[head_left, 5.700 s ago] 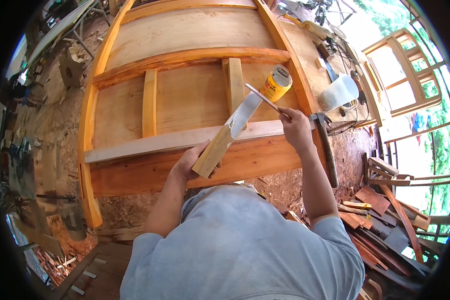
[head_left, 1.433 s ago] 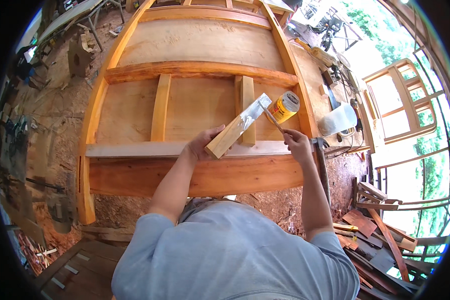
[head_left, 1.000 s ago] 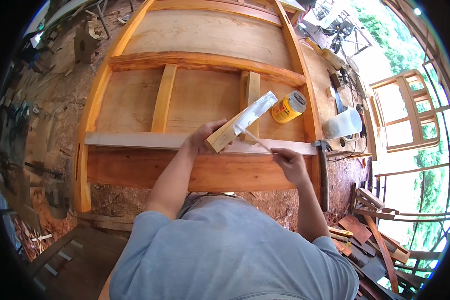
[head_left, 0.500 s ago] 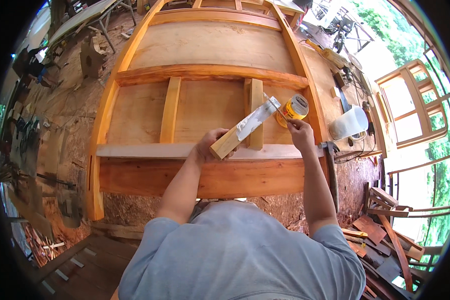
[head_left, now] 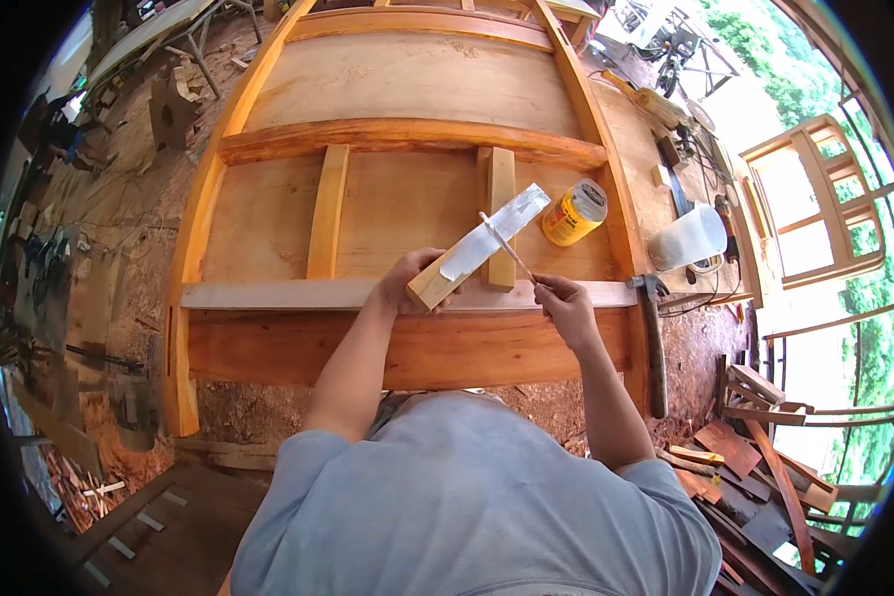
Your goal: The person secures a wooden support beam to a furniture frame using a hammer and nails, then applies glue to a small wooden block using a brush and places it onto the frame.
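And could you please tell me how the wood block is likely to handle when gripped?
The wood block looks solid, so it is probably stiff. Its white-coated face looks wet and may be slippery; the bare end, held by the left hand, should likely grip better.

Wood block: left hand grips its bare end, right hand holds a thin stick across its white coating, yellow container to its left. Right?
Wrong side: the head view shows the yellow container right of the wood block. The rest stands: left hand grips the bare end, right hand holds the thin stick across the white coating.
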